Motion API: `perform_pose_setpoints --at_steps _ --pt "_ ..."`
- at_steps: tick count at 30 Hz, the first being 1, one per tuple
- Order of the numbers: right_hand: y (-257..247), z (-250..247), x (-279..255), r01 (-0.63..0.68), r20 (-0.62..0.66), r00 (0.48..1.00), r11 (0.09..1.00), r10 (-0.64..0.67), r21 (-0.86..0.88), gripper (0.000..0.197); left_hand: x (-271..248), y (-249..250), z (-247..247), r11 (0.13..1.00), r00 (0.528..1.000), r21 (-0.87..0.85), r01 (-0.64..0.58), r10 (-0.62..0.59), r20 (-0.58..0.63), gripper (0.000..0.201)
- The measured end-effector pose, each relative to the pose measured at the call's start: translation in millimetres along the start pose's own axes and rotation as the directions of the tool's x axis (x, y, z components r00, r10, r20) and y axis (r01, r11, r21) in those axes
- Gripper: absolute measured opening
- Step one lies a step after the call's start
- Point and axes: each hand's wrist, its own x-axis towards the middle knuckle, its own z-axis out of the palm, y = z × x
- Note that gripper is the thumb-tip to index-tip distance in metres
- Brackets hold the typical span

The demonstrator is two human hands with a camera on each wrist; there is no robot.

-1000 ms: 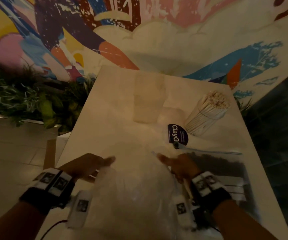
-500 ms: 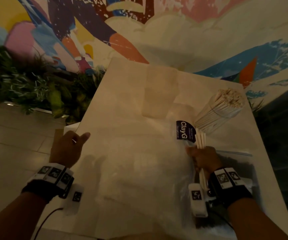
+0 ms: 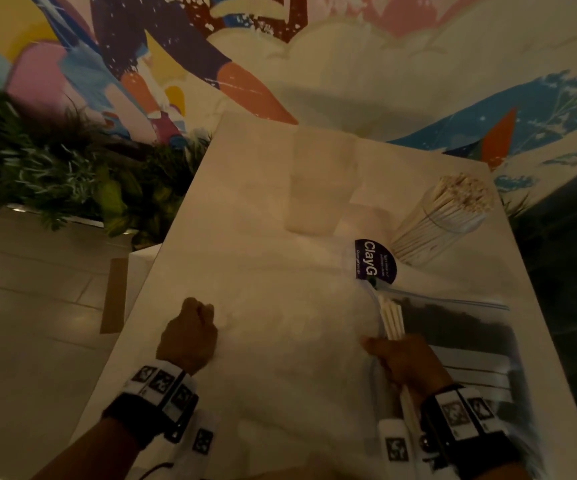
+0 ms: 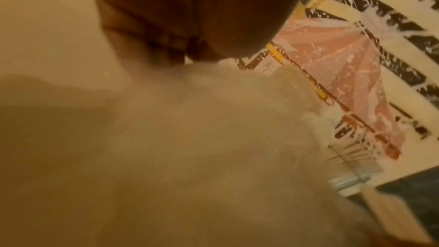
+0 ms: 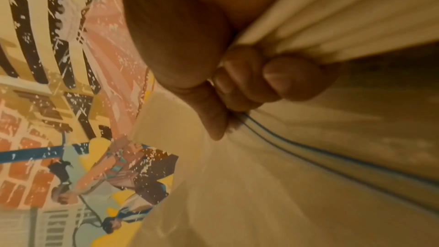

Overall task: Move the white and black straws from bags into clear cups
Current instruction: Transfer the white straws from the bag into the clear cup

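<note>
My right hand (image 3: 406, 362) (image 5: 237, 82) grips a small bundle of white straws (image 3: 392, 318) (image 5: 332, 25), its ends pointing away from me. It is over the right side of a large clear bag (image 3: 280, 341) (image 5: 285, 176) that lies across the table. My left hand (image 3: 190, 336) (image 4: 190, 25) has curled fingers and pinches the left edge of this bag (image 4: 213, 138). At the far right a clear cup (image 3: 442, 216) is packed with white straws. An empty clear cup (image 3: 321, 192) stands behind the bag. A zip bag of black straws (image 3: 453, 327) lies on the right.
A purple round label (image 3: 375, 259) sits between the bags and the filled cup. The white table (image 3: 231, 209) has its left edge near my left hand, with tiled floor and green plants (image 3: 55, 174) beyond. A painted wall rises behind.
My left hand has come from the table's left edge onto the clear bag and curled its fingers. My right hand has drawn the white straws back towards me.
</note>
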Motion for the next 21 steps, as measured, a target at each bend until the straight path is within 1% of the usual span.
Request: perform_pose_setpoints --at_steps 1,2,3,4,5,6,7,8,9,10,12,14,15,16,18,19,20,21 --pt "-2.0 -6.0 1.0 -0.001 -0.013 1.0 1.0 0.002 0.016 0.035 -1.7 3.2 -3.2 1.0 0.998 -0.026 -0.008 0.006 -0.06 0.026" --pt "-2.6 -10.5 2.0 -0.002 -0.017 1.0 1.0 0.002 0.031 0.035 -1.4 2.8 -6.2 0.999 0.995 -0.039 -0.037 0.033 -0.09 0.026" --pt "-2.6 -13.0 1.9 -0.001 -0.019 1.0 0.999 0.002 0.034 0.034 -1.0 0.6 -9.0 0.998 0.995 -0.053 -0.044 0.039 -0.088 0.032" --pt "-1.4 -12.5 1.5 0.005 -0.022 1.0 1.0 -0.004 0.031 0.035 0.2 -2.9 -11.9 0.998 0.998 -0.055 -0.026 0.023 -0.05 0.045" --pt "0.5 -10.2 0.6 0.013 -0.029 0.999 0.999 -0.012 0.03 0.036 1.2 -6.0 -14.3 0.998 1.0 -0.061 0.001 0.001 0.03 0.06" --pt "3.3 -6.5 -0.1 0.022 -0.035 0.999 0.999 -0.02 0.04 0.037 1.6 -8.6 -15.8 0.994 0.99 -0.1 0.043 -0.029 0.137 0.072" --pt "6.8 -1.4 -1.1 0.026 -0.033 0.999 0.998 -0.024 0.06 0.037 -0.8 -9.1 -16.5 0.983 0.963 -0.146 0.109 -0.069 0.259 0.075" --pt "10.3 4.4 -2.1 0.024 -0.015 1.0 0.997 -0.023 0.074 0.037 -2.9 -11.3 -14.7 0.969 0.931 -0.184 0.166 -0.093 0.353 0.071" --pt "13.3 9.9 -3.1 0.02 0.013 1.0 0.997 -0.021 0.073 0.037 -6.0 -12.0 -13.2 0.964 0.918 -0.195 0.18 -0.093 0.386 0.061" --pt "16.2 14.5 -3.9 0.015 0.049 0.999 0.998 -0.018 0.062 0.035 -6.3 -14.4 -9.2 0.968 0.931 -0.201 0.147 -0.067 0.36 0.05" --pt "18.6 18.8 -6.8 0.005 0.107 0.994 0.999 -0.009 0.032 0.034 -7.8 -19.3 -5.4 0.978 0.973 -0.195 0.067 -0.021 0.229 0.037" --pt "15.0 12.6 -8.4 -0.026 0.121 0.992 1.0 0.024 0.008 0.038 -8.5 -25.5 -7.0 0.994 0.99 -0.11 -0.008 0.023 0.138 0.037" --pt "12.5 7.0 -7.2 -0.043 0.112 0.993 0.999 0.043 -0.004 0.044 -10.8 -29.0 -9.0 0.997 0.992 -0.071 -0.039 0.047 0.12 0.04" --pt "9.7 0.9 -3.9 -0.064 0.094 0.993 0.998 0.065 -0.019 0.05 -13.2 -32.9 -10.8 0.995 0.989 -0.066 -0.07 0.078 0.125 0.044" --pt "-0.1 -5.0 9.1 -0.104 0.064 0.992 0.994 0.105 -0.014 0.062 -21.1 -37.4 -14.3 0.988 0.976 -0.11 -0.11 0.128 0.176 0.047" --pt "-5.5 -3.4 17.4 -0.114 0.081 0.99 0.994 0.113 0.001 0.063 -24.8 -39.2 -15.2 0.982 0.963 -0.139 -0.13 0.158 0.217 0.044" --pt "-10.9 1.4 25.6 -0.12 0.112 0.987 0.992 0.115 0.044 0.059 -25.7 -42.3 -14.7 0.972 0.947 -0.172 -0.16 0.2 0.25 0.038" --pt "-15.0 7.2 34.5 -0.126 0.134 0.985 0.986 0.112 0.106 0.052 -28.1 -42.7 -16.4 0.97 0.937 -0.176 -0.171 0.215 0.275 0.029"
